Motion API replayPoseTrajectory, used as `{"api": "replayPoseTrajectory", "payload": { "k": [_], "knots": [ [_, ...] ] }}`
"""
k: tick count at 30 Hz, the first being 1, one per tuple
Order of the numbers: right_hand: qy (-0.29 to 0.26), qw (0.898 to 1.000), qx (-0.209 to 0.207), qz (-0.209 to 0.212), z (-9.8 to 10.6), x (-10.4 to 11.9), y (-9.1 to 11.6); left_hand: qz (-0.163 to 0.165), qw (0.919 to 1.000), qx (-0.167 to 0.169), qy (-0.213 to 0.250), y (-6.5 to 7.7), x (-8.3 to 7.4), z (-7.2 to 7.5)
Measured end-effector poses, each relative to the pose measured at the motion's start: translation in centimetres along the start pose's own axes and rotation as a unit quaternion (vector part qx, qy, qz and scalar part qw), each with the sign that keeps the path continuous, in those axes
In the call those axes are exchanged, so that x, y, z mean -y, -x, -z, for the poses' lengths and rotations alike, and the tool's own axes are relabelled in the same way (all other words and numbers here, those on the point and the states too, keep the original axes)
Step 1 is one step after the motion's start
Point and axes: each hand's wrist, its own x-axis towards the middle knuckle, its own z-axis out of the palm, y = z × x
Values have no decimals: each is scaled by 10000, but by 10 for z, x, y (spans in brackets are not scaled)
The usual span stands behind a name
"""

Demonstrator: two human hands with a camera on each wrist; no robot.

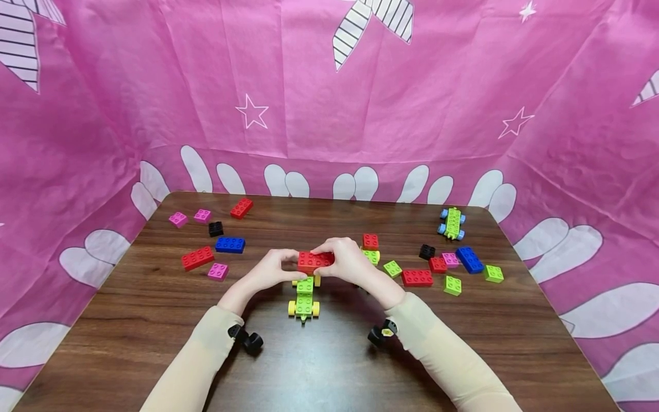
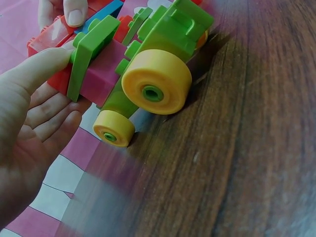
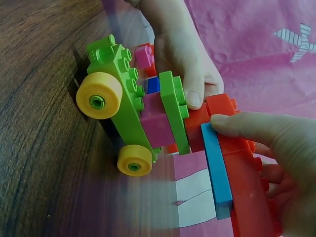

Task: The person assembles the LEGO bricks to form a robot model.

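Note:
A toy-brick car with a light green base (image 1: 304, 303) and yellow wheels (image 3: 98, 96) stands on the table in front of me. On its base sit a pink brick (image 3: 155, 118) and a green plate (image 3: 173, 111). Above them are joined red bricks (image 1: 311, 261), with a flat blue piece (image 3: 216, 173) along their underside. My left hand (image 1: 275, 266) grips the red bricks from the left, its thumb beside the green plate. From the right, my right hand (image 1: 346, 257) pinches the red bricks near the blue piece. Some of its fingers are hidden behind them.
Loose red, blue, black and pink bricks, such as a blue brick (image 1: 230, 245), lie at the left. More lie at the right, including a red brick (image 1: 417, 278). A green car base with blue wheels (image 1: 452, 224) stands at the back right. Pink cloth (image 1: 319, 114) hangs behind the table.

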Motion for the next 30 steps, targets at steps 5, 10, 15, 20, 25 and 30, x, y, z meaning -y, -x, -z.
{"api": "replayPoseTrajectory", "payload": {
  "k": [5, 10, 15, 20, 25, 30],
  "knots": [
    [-59, 9999, 70, 88, -1, 0, 0, -29, 10000, -34, 22, -5, 15, -3],
    [-110, 9998, -3, 139, -1, 1, -1, -169, 9998, -58, 6, -10, 35, -5],
    [-201, 9996, -26, 190, -2, 2, -3, -197, 9998, -37, 6, -10, 37, -4],
    [-346, 9991, 51, 230, -3, 4, -7, -254, 9997, -27, 14, -11, 37, -4],
    [-516, 9983, 170, 194, -2, 6, -10, -250, 9996, -12, 87, -10, 36, -4],
    [-687, 9971, 292, 119, 0, 7, -13, -126, 9999, -57, 35, -8, 34, -5]
  ]
}}
